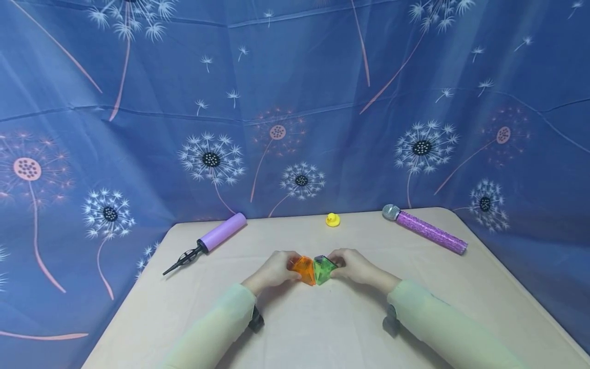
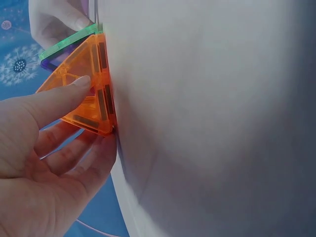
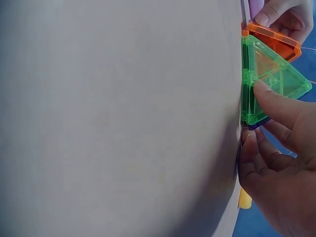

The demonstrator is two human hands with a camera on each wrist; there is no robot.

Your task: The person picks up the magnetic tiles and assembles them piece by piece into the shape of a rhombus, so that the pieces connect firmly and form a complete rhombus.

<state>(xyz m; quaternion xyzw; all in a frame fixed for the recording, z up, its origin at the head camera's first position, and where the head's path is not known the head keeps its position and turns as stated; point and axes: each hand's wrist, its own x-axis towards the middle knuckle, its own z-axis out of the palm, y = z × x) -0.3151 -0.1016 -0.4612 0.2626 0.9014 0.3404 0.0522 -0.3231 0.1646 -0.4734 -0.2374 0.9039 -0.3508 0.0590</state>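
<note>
Two see-through magnetic tile pieces stand side by side on the table, their edges meeting in the middle. My left hand (image 1: 278, 268) grips the orange magnetic tiles (image 1: 304, 270), with the thumb across one triangular face in the left wrist view. On the other side, my right hand (image 1: 354, 266) pinches the green magnetic tiles (image 1: 324, 270) between thumb and fingers. Behind the green face a dark purple tile (image 2: 48, 64) shows in the left wrist view. In the right wrist view the green triangle (image 3: 276, 81) stands upright on the table, partly covering the orange piece.
A purple hand pump (image 1: 223, 233) lies at the table's back left. Near the back edge sits a yellow rubber duck (image 1: 333, 220). At the back right is a glittery purple toy microphone (image 1: 430, 232). A blue dandelion-print cloth (image 1: 350, 143) hangs behind the table (image 1: 322, 333).
</note>
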